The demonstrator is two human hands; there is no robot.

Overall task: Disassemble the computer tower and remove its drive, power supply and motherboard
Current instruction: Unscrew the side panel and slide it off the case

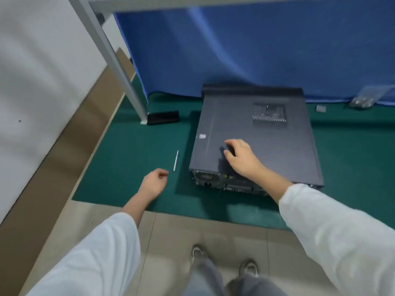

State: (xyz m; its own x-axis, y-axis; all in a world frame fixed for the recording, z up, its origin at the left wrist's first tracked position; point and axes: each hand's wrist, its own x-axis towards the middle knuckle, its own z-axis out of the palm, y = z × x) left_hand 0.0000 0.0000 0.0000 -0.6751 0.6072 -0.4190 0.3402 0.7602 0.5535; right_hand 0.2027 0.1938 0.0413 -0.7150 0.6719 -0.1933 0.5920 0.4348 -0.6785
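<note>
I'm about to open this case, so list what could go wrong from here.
1. The slim silver tool lies loose on the green mat beside the left hand; it might get knocked away.
2. The right hand rests on the dark grey computer tower, whose side panel is still on; forcing it could bend it.

We see the computer tower lying flat on its side on the green mat, a dark grey metal case with its side panel still on and facing up. A vent grille of small perforations sits in the far right part of that panel (a small pale sticker marks the left edge). The rear end with its ports and power socket faces us; the black front bezel points away.
</note>
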